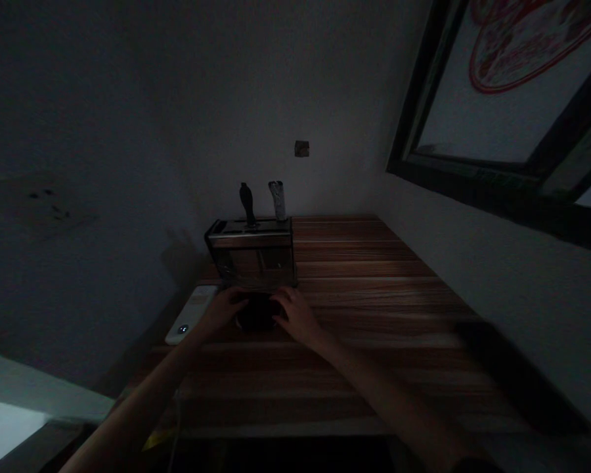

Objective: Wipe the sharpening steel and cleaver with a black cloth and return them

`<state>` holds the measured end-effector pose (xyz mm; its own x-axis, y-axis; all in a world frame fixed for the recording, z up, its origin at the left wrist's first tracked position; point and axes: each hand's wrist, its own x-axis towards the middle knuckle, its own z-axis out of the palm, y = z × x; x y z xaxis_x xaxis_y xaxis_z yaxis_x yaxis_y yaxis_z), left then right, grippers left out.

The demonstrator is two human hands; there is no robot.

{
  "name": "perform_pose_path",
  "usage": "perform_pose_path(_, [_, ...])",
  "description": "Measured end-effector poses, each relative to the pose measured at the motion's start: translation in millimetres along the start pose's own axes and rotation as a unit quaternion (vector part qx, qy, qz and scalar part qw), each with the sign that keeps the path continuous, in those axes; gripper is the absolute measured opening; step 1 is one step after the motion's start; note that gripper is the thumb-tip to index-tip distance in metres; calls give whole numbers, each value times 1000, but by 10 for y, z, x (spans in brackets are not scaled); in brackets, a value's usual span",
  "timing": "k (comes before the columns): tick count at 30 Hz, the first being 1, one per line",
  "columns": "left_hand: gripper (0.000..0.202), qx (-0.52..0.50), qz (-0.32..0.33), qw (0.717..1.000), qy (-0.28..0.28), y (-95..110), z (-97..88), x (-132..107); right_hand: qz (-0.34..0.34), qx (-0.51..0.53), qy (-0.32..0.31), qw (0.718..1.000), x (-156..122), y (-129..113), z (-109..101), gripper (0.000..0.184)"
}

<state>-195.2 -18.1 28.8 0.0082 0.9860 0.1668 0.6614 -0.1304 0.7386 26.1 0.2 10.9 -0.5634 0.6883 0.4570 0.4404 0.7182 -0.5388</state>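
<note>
A dim room with pale walls surrounds a wood-grain table [345, 279]; a dark window frame [398, 154] is set in the right-hand wall. In the head view, a dark object [259, 313], its details lost in shadow, lies low over the table between the two hands, in front of a clear-fronted holder [253, 259]. A black handle [247, 203] and a silvery handle [278, 200] project from the top of the holder. The left hand [224, 307] is at the object's left edge, just beside a white device [194, 312]; the right hand [298, 316] is at its right edge. The fingers of both hands are curved inward, thumbs apart from fingertips; whether either hand pinches the object cannot be determined. The step in hand is judged to be two-handed handling of this object. The next move appears to call for matched contact on both edges, with the left hand kept clear of the device and the fingertips clear of the holder.
</note>
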Motion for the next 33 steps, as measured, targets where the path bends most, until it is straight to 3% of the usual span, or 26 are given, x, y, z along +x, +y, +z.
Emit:
perform_pose_path(4, [25, 72, -3, 997, -12, -65, -34, -17, -59, -89, -54, 993, -95, -59, 35, 33])
perform_pose_path(9, [22, 218, 44, 974, 43, -9, -14, -125, -62, -130, -66, 987, -85, -59, 72, 32])
perform_pose_path(11, [21, 251, 58, 965, 41, 39, 33, -196, -61, -136, -68, 986, -72, -59, 84, 32])
perform_pose_path(17, [21, 250, 83, 965, 2, 75, 156, -290, -63, -123, -74, 988, -68, -47, 107, 35])
perform_pose_path(26, [19, 265, 78, 961, -12, 71, 77, -196, -59, -97, -80, 990, -46, -42, 137, 37])
perform_pose_path(29, [21, 293, 84, 952, -15, 214, 78, -189, -65, -65, -77, 993, -47, -56, 69, 38])
perform_pose_path(33, [22, 317, 149, 936, -29, 695, 222, -221, -42, 26, -57, 997, -67, -19, -110, 33])
